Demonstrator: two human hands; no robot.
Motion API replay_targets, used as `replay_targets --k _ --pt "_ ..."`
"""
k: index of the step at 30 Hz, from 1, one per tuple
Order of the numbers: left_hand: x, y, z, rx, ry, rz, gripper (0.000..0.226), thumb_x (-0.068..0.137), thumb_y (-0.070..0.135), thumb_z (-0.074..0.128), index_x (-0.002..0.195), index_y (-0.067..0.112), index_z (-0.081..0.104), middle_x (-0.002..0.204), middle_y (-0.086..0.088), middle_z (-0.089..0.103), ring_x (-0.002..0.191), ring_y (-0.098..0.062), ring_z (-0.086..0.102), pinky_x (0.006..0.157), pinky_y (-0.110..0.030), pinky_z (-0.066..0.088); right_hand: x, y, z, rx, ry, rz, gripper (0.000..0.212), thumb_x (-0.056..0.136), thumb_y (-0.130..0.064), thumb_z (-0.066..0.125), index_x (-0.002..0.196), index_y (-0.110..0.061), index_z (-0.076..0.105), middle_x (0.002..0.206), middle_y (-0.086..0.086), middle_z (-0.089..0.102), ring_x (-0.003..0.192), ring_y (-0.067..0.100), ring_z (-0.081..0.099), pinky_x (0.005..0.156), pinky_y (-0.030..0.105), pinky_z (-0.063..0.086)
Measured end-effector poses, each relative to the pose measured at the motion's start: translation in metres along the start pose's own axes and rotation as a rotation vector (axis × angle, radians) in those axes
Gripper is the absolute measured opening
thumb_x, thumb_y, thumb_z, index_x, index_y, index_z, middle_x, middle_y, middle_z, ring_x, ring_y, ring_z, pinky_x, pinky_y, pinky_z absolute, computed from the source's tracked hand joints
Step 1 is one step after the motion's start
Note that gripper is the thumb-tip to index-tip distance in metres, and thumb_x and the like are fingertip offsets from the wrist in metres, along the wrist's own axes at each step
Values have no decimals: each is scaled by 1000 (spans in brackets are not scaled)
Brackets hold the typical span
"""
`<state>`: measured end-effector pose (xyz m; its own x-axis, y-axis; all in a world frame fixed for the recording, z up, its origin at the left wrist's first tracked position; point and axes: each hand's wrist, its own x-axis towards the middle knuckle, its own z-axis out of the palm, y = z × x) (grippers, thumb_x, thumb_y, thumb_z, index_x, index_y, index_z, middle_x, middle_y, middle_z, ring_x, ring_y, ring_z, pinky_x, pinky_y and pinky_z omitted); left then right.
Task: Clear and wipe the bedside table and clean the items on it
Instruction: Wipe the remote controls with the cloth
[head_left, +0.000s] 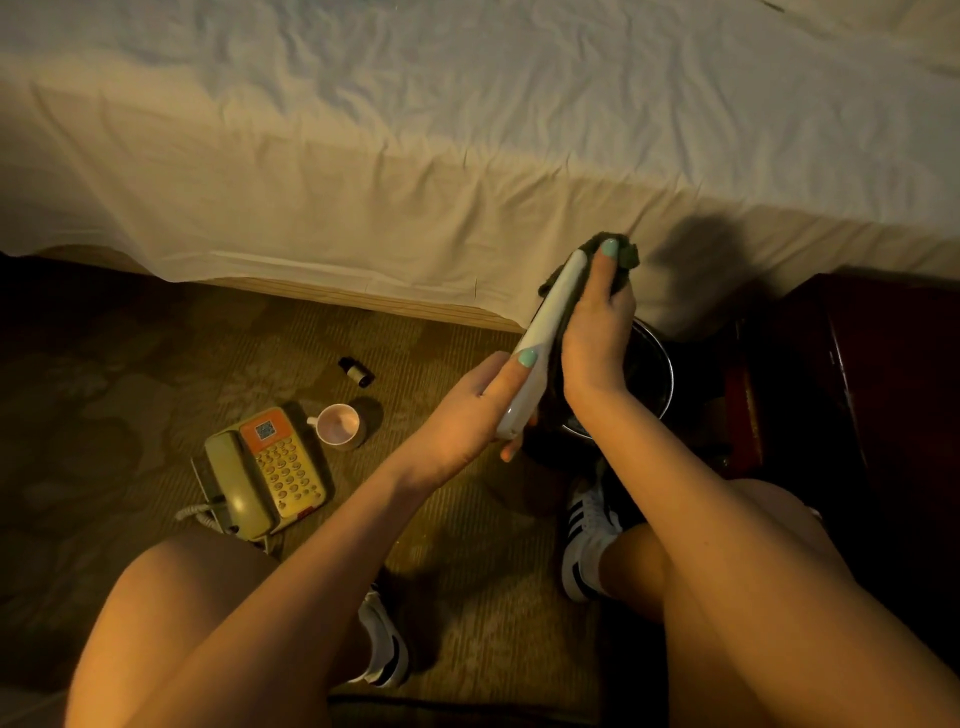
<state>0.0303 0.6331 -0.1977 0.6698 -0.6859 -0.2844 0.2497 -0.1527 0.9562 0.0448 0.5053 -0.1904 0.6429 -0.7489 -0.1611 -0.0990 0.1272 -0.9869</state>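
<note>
1. Plainly, the remote control (545, 332) is off the table (883, 364). We hold it in the air, tilted, above the steel basin (669, 379), with its far end toward the bed (415, 156).
2. Our left hand (483, 410) grips the lower end, thumb on the edge and fingers (511, 452) curled beneath. Our right hand (597, 322) is closed round a dark green cloth (627, 255) and presses it against the upper end.
3. We judge the remote light and stiff, a smooth hard plastic shell that will not flex under the cloth.
4. That smoothness could make it slippery, more so if the cloth is damp, which we cannot tell.
5. Best hold, we think, is across the two long edges near the lower end, leaving the rest free for wiping. The button face is turned away from us.
6. A slip would drop it into the basin. We cannot see whether the basin holds water.
7. On the carpet, well apart from our hands, lie the telephone (265, 473), a pink mug (340, 426) just beside it, and a small dark bottle (357, 371).
</note>
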Motion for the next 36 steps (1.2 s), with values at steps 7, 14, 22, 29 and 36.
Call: replay_targets --k 7,14,22,29,36 --pt "1 0 -18 10 20 69 51 102 43 37 120 -5 44 84 -15 55 58 -18 53 51 -27 45 -31 8 -4 -110 -361 34 46 98 -34 46 139 -17 34 101 -20 52 84 -19 54 69 3 44" --pt "-2 -2 -14 71 -119 36 55 97 42 43 129 -3 44 98 -17 63 70 -12 64 64 -21 52 -19 -8 -18 -78 -394 136 30 82 -27 72 106 -14 60 90 3 66 83 11 67 71 24 55" --pt "10 -9 -37 52 174 -37 63 96 64 27 126 19 59 119 4 67 110 -7 63 98 -39 48 -13 -8 -32 -395 -588 120 31 79 -24 74 105 -26 58 95 -1 66 86 11 65 72 28 52" --pt "11 1 -20 -119 300 96 49 99 49 36 108 11 65 107 -6 68 102 -15 65 94 -31 51 -33 2 -27 -578 -906 103 51 76 -27 76 122 -27 54 102 -10 65 90 -3 63 75 15 49" --pt "16 -4 -21 -172 522 124 47 105 41 31 97 15 69 81 1 69 89 -18 68 88 -35 54 -40 4 -25 -716 -945 40 73 72 -39 78 134 -25 43 114 -10 59 102 0 57 84 22 50"
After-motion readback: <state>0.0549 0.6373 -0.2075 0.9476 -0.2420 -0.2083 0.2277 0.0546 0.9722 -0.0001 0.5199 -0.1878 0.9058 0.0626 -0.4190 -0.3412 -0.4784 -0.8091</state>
